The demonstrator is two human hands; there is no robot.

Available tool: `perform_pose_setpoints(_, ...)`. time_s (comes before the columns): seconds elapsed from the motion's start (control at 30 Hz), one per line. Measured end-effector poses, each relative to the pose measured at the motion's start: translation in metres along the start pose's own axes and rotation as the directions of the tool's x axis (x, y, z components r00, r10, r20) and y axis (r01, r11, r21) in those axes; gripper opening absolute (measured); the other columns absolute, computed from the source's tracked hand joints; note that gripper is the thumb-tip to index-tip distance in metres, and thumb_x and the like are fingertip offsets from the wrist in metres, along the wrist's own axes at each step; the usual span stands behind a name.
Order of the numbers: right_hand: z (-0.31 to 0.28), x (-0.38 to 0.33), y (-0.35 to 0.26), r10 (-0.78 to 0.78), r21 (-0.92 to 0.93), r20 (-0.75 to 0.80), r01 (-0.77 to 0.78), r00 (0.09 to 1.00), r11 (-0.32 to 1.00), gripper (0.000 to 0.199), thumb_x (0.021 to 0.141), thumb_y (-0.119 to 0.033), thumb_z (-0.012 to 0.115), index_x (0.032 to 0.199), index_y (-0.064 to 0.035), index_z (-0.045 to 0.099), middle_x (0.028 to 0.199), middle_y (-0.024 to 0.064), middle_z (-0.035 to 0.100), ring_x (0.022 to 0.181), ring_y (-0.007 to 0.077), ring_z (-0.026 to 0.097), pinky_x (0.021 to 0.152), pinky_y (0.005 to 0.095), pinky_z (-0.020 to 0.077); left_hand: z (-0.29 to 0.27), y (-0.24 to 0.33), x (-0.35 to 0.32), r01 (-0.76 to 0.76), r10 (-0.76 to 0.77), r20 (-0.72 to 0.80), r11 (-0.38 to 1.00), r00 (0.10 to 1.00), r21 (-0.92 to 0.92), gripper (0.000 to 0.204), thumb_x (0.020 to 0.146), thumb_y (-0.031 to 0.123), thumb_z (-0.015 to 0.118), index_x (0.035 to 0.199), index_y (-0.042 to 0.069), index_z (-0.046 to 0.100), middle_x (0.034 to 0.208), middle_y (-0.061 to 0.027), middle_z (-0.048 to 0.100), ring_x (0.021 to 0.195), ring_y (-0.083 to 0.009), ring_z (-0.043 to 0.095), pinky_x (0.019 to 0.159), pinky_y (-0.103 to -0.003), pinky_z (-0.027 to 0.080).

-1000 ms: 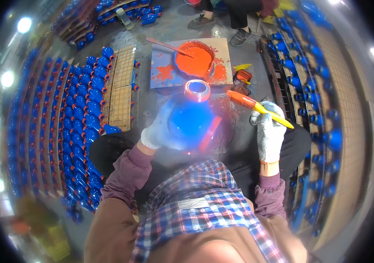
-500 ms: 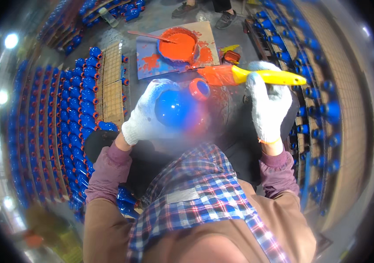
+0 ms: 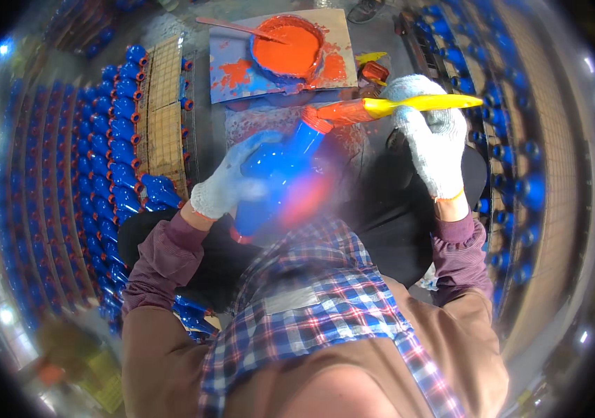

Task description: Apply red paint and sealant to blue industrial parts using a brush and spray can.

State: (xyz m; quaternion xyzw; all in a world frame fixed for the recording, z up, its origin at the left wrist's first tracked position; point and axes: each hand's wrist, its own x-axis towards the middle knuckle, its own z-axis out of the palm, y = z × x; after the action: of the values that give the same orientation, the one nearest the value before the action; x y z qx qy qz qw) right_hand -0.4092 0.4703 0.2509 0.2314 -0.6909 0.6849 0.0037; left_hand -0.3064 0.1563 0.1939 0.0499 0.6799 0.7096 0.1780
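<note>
My left hand (image 3: 222, 187), in a white knit glove, is closed round the body of a glossy blue vase (image 3: 275, 166). The vase lies tilted, its narrow neck pointing up and right and its base toward my lap. Orange-red paint covers the rim of its mouth. In my gloved right hand (image 3: 435, 143) is a paintbrush (image 3: 454, 102), gripped by its yellow handle. Its orange-coated bristles touch the vase's mouth. A blurred red and blue smear hides part of the vase's lower right side.
Ahead, a bowl of orange paint (image 3: 254, 54) with a stick in it stands on a paint-spattered board (image 3: 339, 59). A small orange-stained container (image 3: 374, 72) is beside it. Rows of blue vases (image 3: 124, 132) line the left; racks of blue vases (image 3: 531, 191) line the right.
The vase in my left hand has swung from mouth-up toward the camera to tilted, neck showing. My right hand has raised the brush slightly, and its bristles now meet the rim.
</note>
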Motion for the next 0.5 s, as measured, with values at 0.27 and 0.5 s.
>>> perform_pose_setpoints(0.27,-0.006,0.012,0.026,0.005,0.017,0.05,-0.005,0.999,1.0,0.029,0.09,0.004,0.066,0.119,0.0001,0.067,0.111,0.0069,0.068,0.097,0.0128,0.064,0.082,0.0257,0.0524,-0.014,-0.073,-0.021,0.252,-0.336,0.003,0.703,0.942,-0.665,0.119,0.07,0.073,0.078,0.156,0.004,0.033,0.15,-0.0201,0.049,0.135,-0.0349,0.053,0.114,-0.051,0.046)
perform_pose_setpoints(0.5,-0.011,0.006,0.021,-0.003,-0.056,-0.076,-0.001,0.997,0.998,0.024,0.091,-0.001,0.068,0.116,-0.0001,0.068,0.109,0.0059,0.068,0.093,0.0123,0.064,0.079,0.0259,0.0527,-0.014,-0.032,0.001,0.08,-0.055,0.068,0.894,0.996,-0.44,0.132,0.056,0.056,0.094,0.158,0.003,0.027,0.149,-0.0204,0.048,0.133,-0.0356,0.055,0.114,-0.051,0.044)
